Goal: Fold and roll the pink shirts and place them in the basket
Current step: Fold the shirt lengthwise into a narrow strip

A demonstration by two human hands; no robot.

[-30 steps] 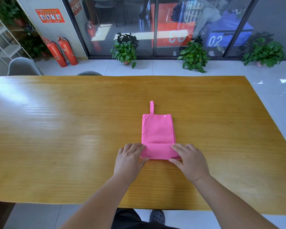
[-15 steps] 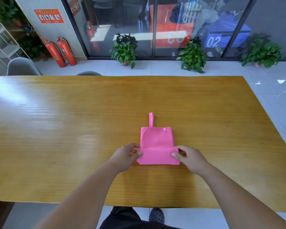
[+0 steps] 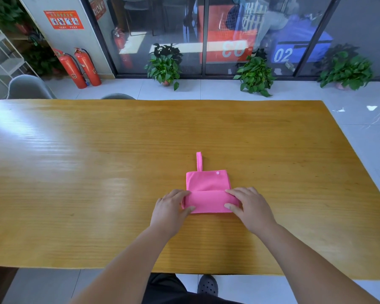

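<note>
Left hand [image 3: 171, 207] at the 9 o'clock end, right hand [image 3: 248, 204] at the 3 o'clock end, each pinching the rolled band with fingers on top and thumb at the near edge; the pink shirt [image 3: 207, 183] sits near the middle of the table [image 3: 92, 176], nearer the person's edge; the near half looks rolled, with a flat stretch left toward 12 o'clock, where a strap [image 3: 199, 161] and a snap [image 3: 217, 172] mark the far edge; I'd call it midway through rolling; a few turns remain, then the drop-off; no basket or other shirt in view.
</note>
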